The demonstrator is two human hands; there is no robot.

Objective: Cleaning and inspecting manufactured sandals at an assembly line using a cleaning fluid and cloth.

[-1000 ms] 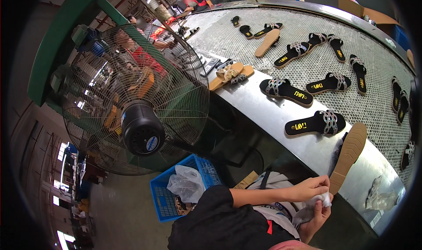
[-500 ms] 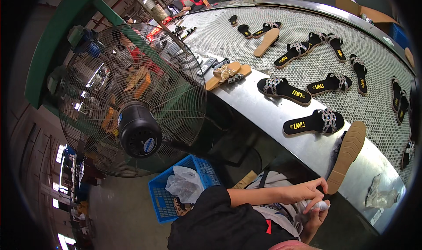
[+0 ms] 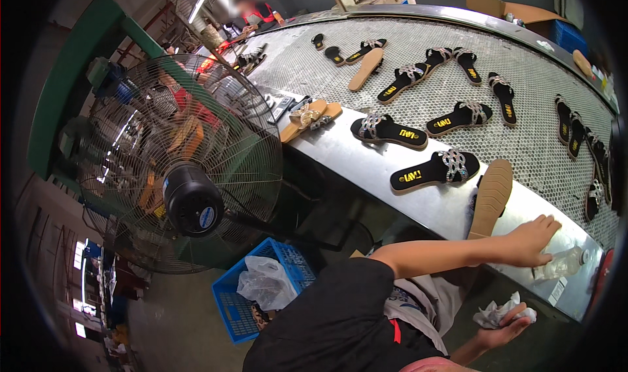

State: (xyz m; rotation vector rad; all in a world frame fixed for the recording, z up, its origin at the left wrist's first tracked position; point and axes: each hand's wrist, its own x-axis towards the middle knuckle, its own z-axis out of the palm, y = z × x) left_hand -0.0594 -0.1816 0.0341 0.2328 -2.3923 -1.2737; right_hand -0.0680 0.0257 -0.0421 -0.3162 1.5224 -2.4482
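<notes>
Left hand (image 3: 528, 241) was stretched out to the bare steel rim of the curved conveyor table (image 3: 366, 156). It was palm down with the fingers loosely spread and nothing gripped. The fingertips sat on or just over a small clear plastic bottle (image 3: 561, 265) lying on its side on the rim; can't tell whether they actually touched it.

Right hand (image 3: 502, 329) was low beside the lap, palm up and half curled round a crumpled white cloth wad (image 3: 500, 313). The hold was loose, not a fist.

Read: reach phase, bottle not yet in the grip, cloth parked in the other hand. Picking the bottle up would call for the left fingers to wrap its body, since it lay close to the rim's outer edge and looked able to roll.

Nearby:
- A tan flat shoe sole (image 3: 490, 198), face down, lay half on the rim just beside the left forearm.
- A black flat sandal with a jewelled strap (image 3: 435, 170) lay next to the sole, with more like it spread over the perforated metal belt (image 3: 523, 136).
- A large caged pedestal fan (image 3: 180, 169) stood well apart on the left.
- A blue plastic crate (image 3: 230, 306) holding a white plastic bag (image 3: 265, 283) sat on the floor below the fan.
</notes>
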